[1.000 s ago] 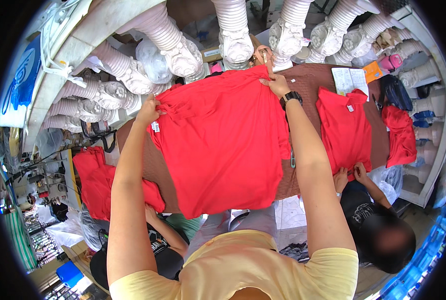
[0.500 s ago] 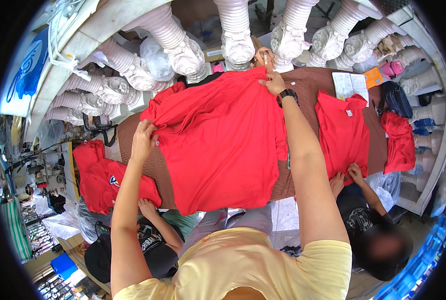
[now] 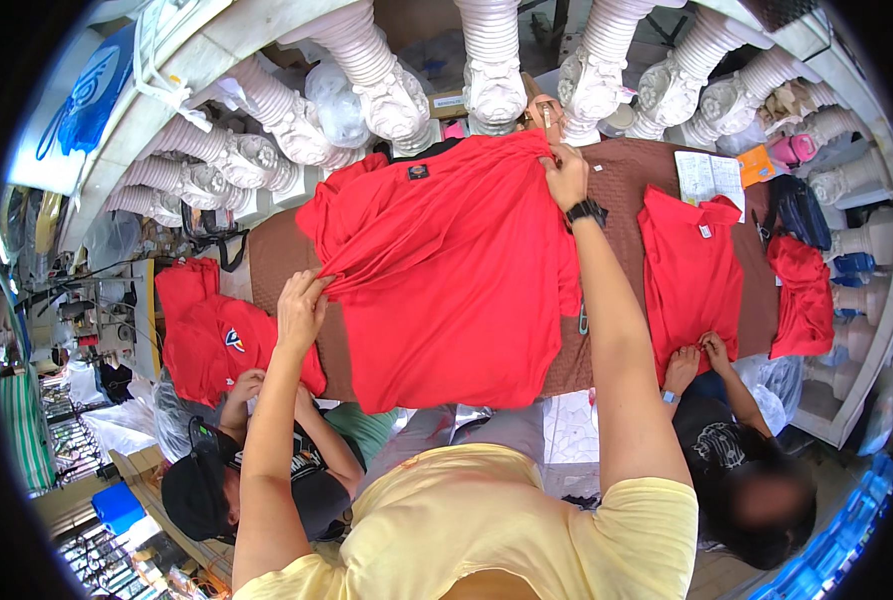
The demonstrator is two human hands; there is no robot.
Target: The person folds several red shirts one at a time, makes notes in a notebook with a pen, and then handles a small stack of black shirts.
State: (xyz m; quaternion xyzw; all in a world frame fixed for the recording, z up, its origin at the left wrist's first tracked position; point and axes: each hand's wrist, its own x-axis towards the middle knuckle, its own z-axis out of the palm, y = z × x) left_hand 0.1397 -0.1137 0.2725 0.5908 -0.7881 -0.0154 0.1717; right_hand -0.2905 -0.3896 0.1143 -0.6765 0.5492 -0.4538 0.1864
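A large red shirt [image 3: 446, 300] lies spread over the table in front of me, its near end hanging past the front edge. My left hand [image 3: 303, 305] pinches the gathered cloth at its left side. At the far right corner my right hand [image 3: 566, 178], with a black watch [image 3: 586, 211] on the wrist, grips the shirt's edge. Loose folds run between the two hands. Near the far edge of the cloth a small dark label [image 3: 419, 172] shows.
The table has a brown cover [image 3: 616, 240]. At right, a co-worker's hands touch another red shirt [image 3: 691, 280]; at left, a co-worker sits by a red shirt with an emblem [image 3: 216, 340]. Papers [image 3: 708, 175], an orange packet [image 3: 755, 163] and white balusters [image 3: 494, 90] stand beyond.
My left hand has drawn its side of the shirt down and slightly right. The dark label has come into sight. The left co-worker's hands have come up beside their shirt.
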